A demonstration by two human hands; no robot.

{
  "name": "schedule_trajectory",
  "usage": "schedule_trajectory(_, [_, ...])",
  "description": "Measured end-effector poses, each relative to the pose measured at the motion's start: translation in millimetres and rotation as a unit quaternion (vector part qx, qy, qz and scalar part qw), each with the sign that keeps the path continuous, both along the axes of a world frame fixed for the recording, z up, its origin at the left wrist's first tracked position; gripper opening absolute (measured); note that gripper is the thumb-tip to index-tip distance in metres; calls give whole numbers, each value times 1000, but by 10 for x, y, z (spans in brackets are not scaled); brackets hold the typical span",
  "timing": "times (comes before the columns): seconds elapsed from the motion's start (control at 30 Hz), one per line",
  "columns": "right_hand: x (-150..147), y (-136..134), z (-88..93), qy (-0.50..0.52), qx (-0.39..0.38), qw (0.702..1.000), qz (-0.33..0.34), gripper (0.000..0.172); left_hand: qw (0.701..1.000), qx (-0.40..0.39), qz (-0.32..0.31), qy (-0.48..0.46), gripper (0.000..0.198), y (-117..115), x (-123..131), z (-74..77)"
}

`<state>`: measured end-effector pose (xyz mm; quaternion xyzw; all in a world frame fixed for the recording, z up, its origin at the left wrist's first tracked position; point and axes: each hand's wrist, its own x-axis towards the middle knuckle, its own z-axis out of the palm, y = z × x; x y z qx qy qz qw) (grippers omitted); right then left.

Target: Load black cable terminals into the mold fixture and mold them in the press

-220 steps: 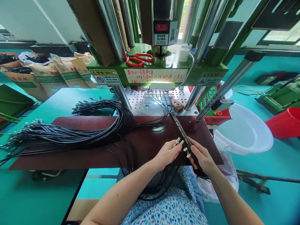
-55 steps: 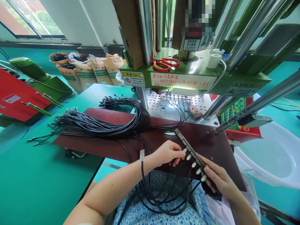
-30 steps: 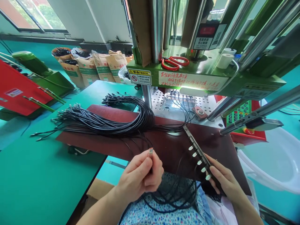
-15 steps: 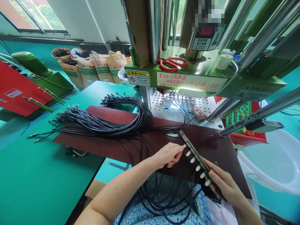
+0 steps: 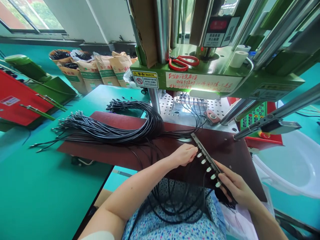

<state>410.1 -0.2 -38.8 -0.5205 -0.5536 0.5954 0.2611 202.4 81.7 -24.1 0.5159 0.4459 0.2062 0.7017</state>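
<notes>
My right hand (image 5: 232,183) is closed around the lower end of a dark metal bar (image 5: 207,156), which slants over the brown board. Several pale metal cable connectors (image 5: 208,169) stick out along the bar's left side. At its upper end, the closed fingers of my left hand (image 5: 185,155) pinch at the connector row; the piece between the fingertips is hidden, though a connector showed there earlier. Black cables (image 5: 175,213) hang in loops from the bar over my lap. A large bundle of black cables (image 5: 120,128) lies to the left on the brown board (image 5: 225,150).
A green press (image 5: 150,75) stands ahead, red-handled scissors (image 5: 183,62) on its plate. Under it, cables run into a metal mould (image 5: 190,105). A green-button control panel (image 5: 253,115) and a white tub (image 5: 297,166) are at right. Paper sacks (image 5: 95,73) stand behind the green table (image 5: 32,173).
The bar and both hands sit slightly higher in view. My left hand has turned a little at the bar's upper end, and its connector is now covered by the fingers.
</notes>
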Motion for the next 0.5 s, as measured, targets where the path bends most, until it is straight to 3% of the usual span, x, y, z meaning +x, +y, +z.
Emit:
schedule_trajectory(0.1, [-34,25,39,8,-6,998,-55,64,998,50,-23,41,28,119,40,12])
schedule_trajectory(0.2, [79,30,95,18,-12,993,-113,68,974,189,-75,96,31,182,-93,136])
schedule_trajectory(0.3, [330,15,149,13,-25,989,-142,68,914,324,-205,133,25,127,-375,280])
schedule_trajectory(0.4, [559,-4,190,28,-26,983,-179,64,842,406,-327,140,16,-31,-608,307])
schedule_trajectory(0.5, [659,-15,212,42,-20,978,-204,63,779,494,-331,199,13,-193,-711,236])
